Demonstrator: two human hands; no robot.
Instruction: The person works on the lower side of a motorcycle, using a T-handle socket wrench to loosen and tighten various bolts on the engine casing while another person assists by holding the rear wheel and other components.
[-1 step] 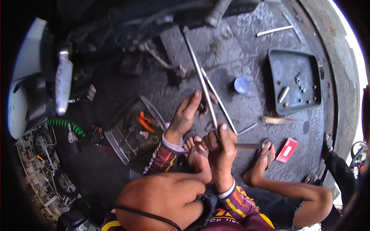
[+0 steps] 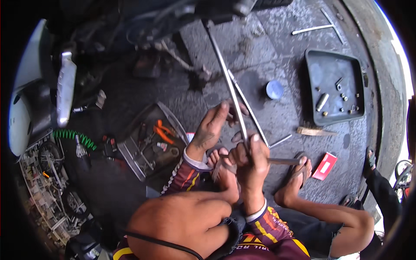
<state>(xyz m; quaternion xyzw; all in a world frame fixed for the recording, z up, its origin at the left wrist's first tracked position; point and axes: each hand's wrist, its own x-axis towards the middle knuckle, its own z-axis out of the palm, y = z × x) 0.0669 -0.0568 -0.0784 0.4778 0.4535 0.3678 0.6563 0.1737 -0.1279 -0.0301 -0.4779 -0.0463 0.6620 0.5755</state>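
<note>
My right hand [image 2: 253, 158] is closed around the T-handle wrench [image 2: 223, 69] where its long steel shaft meets the crossbar. The crossbar sticks out to both sides of my fist. Its shaft runs up and away to the dark underside of a machine [image 2: 173, 21], where the tip is hard to make out. My left hand [image 2: 212, 125] is beside the middle of the shaft, thumb raised and apart from the fingers, which reach behind the shaft. No firm grip shows there. A second T-handle wrench [image 2: 249, 106] lies on the floor just beyond my hands.
At right, a black tray [image 2: 310, 91] holds small metal parts. Nearby are a blue round lid [image 2: 274, 90], a wooden-handled brush [image 2: 316, 131], a red box [image 2: 324, 166] and another T-handle wrench [image 2: 312, 30]. At left, a tool tray [image 2: 134, 160] contains orange-handled pliers [image 2: 164, 132]. A person's leg [image 2: 383, 184] stands far right.
The view has shifted slightly, so the floor items sit a little differently in it. Both hands keep nearly the same pose around the wrench.
</note>
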